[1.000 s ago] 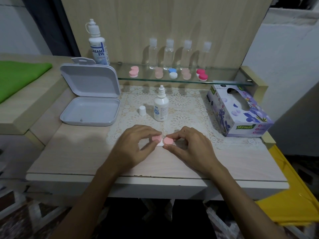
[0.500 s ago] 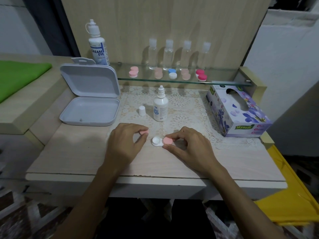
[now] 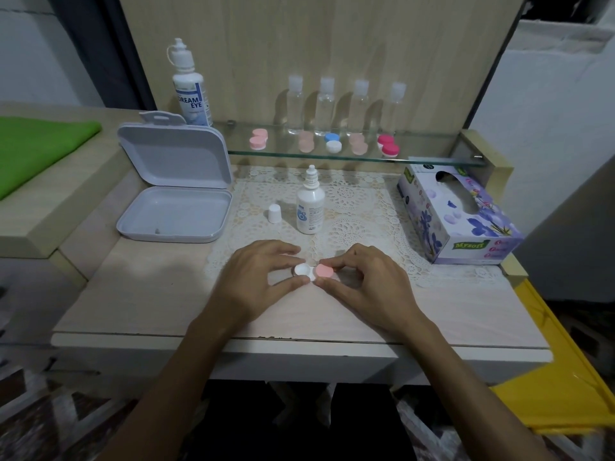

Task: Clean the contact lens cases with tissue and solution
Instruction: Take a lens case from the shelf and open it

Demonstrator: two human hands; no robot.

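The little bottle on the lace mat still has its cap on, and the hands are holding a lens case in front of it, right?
Not quite. In the head view the little bottle has its cap off, standing beside it on the lace mat. The rest is right: both hands, left and right, hold the lens case in front of it.

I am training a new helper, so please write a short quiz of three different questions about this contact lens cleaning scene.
1. True or false: the small solution bottle on the lace mat has its cap on.
2. Which well of the lens case on the table is uncovered? A) the one by the left hand B) the one by the right hand C) both
3. Fill in: the tissue box lies to the ___ of the small solution bottle.

Key
1. False: the white cap stands beside it.
2. A: the other well has its pink lid on.
3. right
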